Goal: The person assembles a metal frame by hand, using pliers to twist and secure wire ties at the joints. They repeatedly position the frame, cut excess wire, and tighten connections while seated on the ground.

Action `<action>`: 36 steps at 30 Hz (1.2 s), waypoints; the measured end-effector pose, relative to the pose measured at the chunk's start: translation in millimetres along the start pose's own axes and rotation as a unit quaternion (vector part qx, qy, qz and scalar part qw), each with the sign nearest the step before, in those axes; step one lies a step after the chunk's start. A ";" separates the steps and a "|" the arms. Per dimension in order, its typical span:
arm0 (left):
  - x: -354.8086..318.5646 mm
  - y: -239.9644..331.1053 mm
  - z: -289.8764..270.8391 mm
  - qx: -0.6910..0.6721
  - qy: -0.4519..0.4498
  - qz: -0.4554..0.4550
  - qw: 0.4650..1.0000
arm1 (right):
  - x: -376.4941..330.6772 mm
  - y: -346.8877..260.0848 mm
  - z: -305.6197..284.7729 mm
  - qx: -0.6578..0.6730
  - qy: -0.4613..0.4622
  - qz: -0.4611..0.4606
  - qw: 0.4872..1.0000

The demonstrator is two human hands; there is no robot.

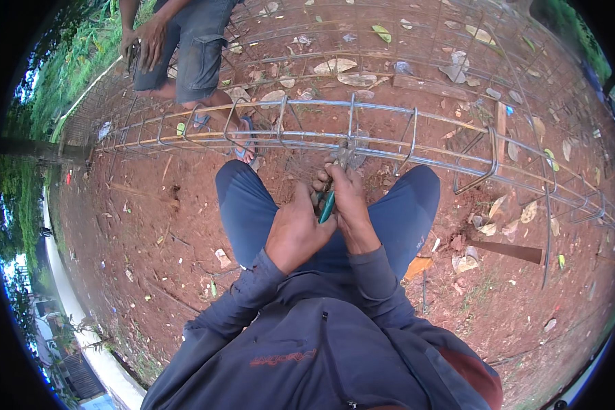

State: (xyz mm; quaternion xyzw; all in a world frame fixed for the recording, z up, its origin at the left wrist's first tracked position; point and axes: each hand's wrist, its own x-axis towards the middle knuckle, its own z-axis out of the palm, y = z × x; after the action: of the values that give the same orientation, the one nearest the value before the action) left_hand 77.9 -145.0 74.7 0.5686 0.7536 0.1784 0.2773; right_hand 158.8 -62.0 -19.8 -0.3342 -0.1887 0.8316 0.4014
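We see two bare hands working close together, between the bent knees (246, 195) of the person. The right hand (352, 203) is closed around the pliers (327, 207), whose green handle comes out below its fingers. The left hand (295, 231) is curled just beside this handle, with the thumb side toward its lower end; because the fingers are partly hidden, we cannot tell whether it also grips. The pliers are tilted, and in our view their head overlaps the near bars of the steel cage (383, 106). This cage runs across from left to right, its long bars joined by bent hoops. Beyond it, on the left, stands another person (201, 55) in dark shorts and blue sandals (245, 140), with the hands near one knee. Dry leaves (335, 66) lie on the red soil (133, 256), and to the right we notice a piece of wood (509, 252).
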 end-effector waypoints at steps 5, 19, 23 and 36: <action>-30.0 -20.8 -20.5 -0.599 -0.251 -0.254 0.717 | -0.7 -6.1 -8.8 0.142 -0.076 0.024 0.987; 10.7 -48.1 -26.2 0.077 -0.025 -0.037 0.996 | -14.0 53.0 -61.7 -0.033 -0.101 0.051 0.993; 14.7 -43.1 -30.5 0.297 0.068 -0.034 0.952 | -53.3 56.6 -31.2 -0.124 -0.218 0.059 0.966; -21.9 -71.1 -22.2 -0.567 -0.392 -0.125 0.713 | -9.5 32.3 -8.2 0.455 -0.313 0.116 0.826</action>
State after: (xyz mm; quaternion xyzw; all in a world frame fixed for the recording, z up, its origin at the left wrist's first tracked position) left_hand 14.5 -185.5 55.3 0.2242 0.3988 0.2975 0.8380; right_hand 151.5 -88.8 -40.6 0.1450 0.1358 0.9237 0.3275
